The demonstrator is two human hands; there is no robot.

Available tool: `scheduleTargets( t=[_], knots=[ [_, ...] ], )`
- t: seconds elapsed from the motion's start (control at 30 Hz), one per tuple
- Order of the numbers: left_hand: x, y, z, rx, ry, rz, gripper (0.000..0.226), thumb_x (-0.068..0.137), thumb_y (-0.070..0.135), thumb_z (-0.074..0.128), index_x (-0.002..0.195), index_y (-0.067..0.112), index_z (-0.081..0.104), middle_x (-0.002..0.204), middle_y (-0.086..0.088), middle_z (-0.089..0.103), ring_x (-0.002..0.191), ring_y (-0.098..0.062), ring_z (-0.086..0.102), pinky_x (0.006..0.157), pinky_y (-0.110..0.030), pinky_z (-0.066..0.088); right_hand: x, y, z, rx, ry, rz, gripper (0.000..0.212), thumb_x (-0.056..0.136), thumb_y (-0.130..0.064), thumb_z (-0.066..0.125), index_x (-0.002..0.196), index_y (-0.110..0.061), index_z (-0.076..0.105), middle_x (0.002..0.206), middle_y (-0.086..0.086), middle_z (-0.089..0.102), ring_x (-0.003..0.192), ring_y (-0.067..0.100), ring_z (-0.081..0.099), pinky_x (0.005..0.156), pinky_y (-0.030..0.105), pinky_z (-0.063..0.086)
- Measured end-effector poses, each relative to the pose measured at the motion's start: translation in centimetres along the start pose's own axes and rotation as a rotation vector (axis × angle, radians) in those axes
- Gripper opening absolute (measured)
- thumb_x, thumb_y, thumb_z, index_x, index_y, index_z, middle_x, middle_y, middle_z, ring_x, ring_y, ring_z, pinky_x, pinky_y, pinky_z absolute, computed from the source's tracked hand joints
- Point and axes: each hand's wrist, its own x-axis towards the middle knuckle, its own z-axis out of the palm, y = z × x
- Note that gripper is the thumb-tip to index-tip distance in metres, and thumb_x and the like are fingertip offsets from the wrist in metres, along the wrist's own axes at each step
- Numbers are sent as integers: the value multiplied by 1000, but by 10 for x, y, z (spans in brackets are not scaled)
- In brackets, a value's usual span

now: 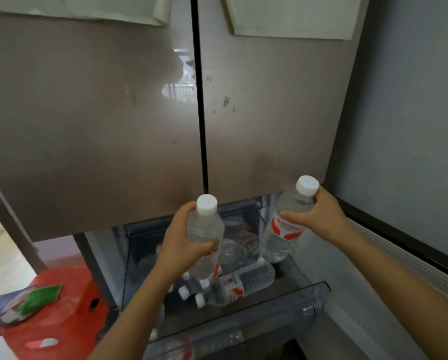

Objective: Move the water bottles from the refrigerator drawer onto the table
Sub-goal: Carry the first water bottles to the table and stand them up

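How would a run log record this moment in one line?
left hand: grips left water bottle, cap up | right hand: grips right water bottle, cap up | refrigerator drawer: open, other water bottles lying inside

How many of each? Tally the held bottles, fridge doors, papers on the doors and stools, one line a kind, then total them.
Held bottles: 2
Fridge doors: 2
Papers: 2
Red stool: 1
Total: 7
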Motion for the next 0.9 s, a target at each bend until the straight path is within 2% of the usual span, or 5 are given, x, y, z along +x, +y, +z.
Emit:
scheduleTargets(
  t=[0.2, 0.53, 0.67, 0.83, 0.9],
  knots=[
    [22, 36, 24, -209, -160, 47, 71, 66, 1, 77, 101, 49, 38, 106, 18, 51, 93, 0, 54, 66, -13, 44, -13, -4, -29, 29, 70, 60, 54, 65, -14, 81, 111, -16, 52, 108, 7, 63, 101, 25, 62, 89, 43, 51],
    [-7, 55, 54, -418, -65, -49, 68, 66, -7, 72, 102, 44, 47, 106, -2, 63, 93, -19, 65, 66, -29, 54, -42, 28, -55, 28, -36, 42, 44, 64, -14, 81, 92, -27, 51, 95, -2, 62, 93, 19, 62, 82, 33, 52],
    [-40, 57, 58, -336, 90, -96, 69, 66, -7, 73, 102, 46, 46, 105, 0, 62, 94, -19, 64, 68, -31, 55, -44, 41, -53, 103, -145, 4, 50, 64, -13, 82, 100, -26, 49, 95, -6, 61, 92, 16, 61, 86, 36, 52],
    [-106, 75, 54, -299, 428, -152, 63, 69, -8, 69, 109, 32, 42, 100, 6, 57, 90, -11, 58, 69, -29, 50, -43, 41, -38, 310, -300, -5, 45, 67, -13, 79, 102, -23, 53, 101, 0, 64, 96, 21, 63, 86, 40, 52],
    [-151, 83, 49, -217, 595, -207, 65, 67, -1, 73, 114, 32, 41, 104, 3, 57, 95, -17, 59, 77, -37, 53, -52, 36, -27, 391, -399, -34, 40, 66, -12, 80, 95, -23, 55, 100, 2, 65, 95, 23, 64, 85, 41, 53]
  ],
)
